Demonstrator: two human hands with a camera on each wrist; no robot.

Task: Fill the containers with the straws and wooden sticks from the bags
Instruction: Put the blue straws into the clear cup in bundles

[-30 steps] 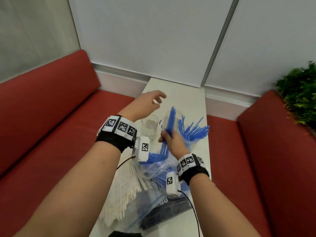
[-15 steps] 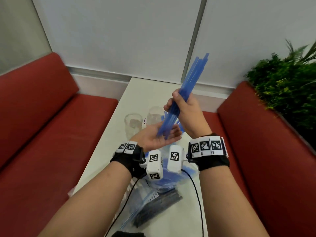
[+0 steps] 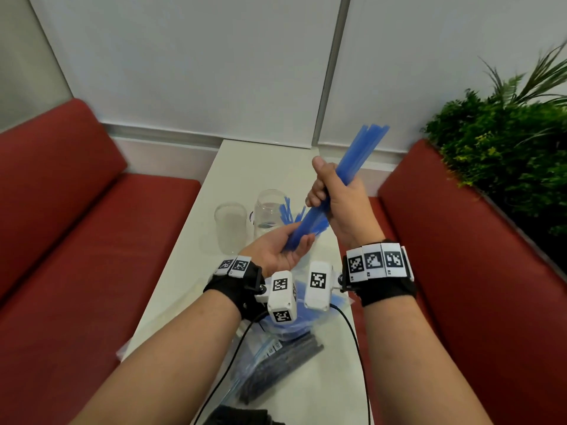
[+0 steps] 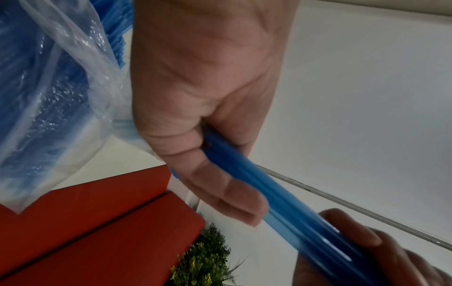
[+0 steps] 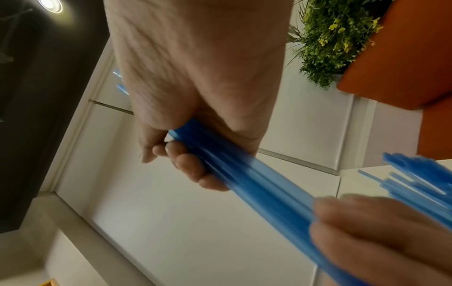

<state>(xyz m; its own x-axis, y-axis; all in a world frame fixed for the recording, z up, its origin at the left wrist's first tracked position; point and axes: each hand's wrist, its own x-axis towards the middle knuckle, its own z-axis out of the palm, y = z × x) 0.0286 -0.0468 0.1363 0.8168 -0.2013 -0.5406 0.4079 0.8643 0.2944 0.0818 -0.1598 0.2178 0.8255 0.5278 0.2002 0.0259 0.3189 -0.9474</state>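
Note:
My right hand (image 3: 333, 194) (image 5: 195, 96) grips a bundle of blue straws (image 3: 352, 161) (image 5: 257, 183) around its middle, tilted up to the right above the table. The bundle's lower ends rest in the cupped, upturned palm of my left hand (image 3: 279, 250) (image 4: 208, 96). Behind that hand stand two clear jars (image 3: 230, 228) (image 3: 268, 210), and a few blue straws (image 3: 287, 211) stick up beside them, their container hidden. Under my wrists lie a bag of blue straws (image 3: 294, 328) (image 4: 49, 96) and a bag of black straws (image 3: 276, 372).
The narrow white table (image 3: 251, 167) runs away from me between two red benches (image 3: 76, 240) (image 3: 460, 271). A green plant (image 3: 506, 142) stands behind the right bench. Black cables (image 3: 356, 348) trail from my wrists over the table's near end.
A second ago my right hand held the straws low by the bag and my left hand hovered over the jars. The bundle has since been raised and my left palm has come under it.

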